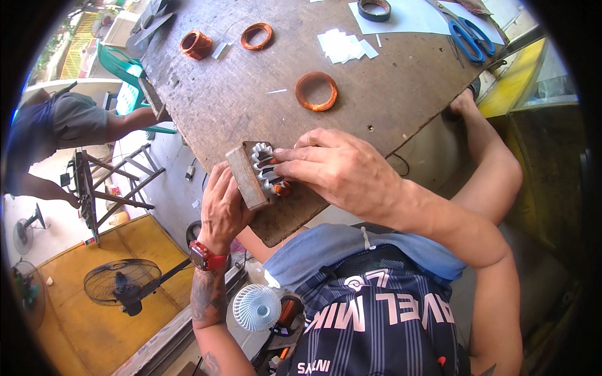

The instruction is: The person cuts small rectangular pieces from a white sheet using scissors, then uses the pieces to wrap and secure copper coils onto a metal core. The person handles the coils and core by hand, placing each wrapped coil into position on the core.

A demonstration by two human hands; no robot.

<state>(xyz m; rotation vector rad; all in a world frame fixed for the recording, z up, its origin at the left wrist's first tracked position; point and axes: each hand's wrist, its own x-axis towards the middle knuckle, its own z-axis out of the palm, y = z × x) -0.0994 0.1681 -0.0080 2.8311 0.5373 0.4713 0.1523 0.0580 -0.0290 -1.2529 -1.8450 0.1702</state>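
A slotted metal stator core [261, 152] rests against a wooden block [245, 180] at the table's near corner. Orange copper wire [281, 188] shows at the core's near end. My left hand [223, 203] grips the block from its left side, fingers curled along it and the thumb side hidden below. From the right, my right hand [342, 166] reaches over the core, with its fingers closed together and their tips pressed at the slots. What lies under those fingertips is hidden. Beyond the hands, a round copper wire coil [316, 91] lies flat on the wooden table [219, 100].
Two more copper coils [196, 46] lie toward the far left. White paper pieces [345, 46], a black tape roll [374, 9] and blue-handled scissors [471, 39] are farther back. A small fan [257, 307] stands by my lap. Another person [69, 119] is at the left.
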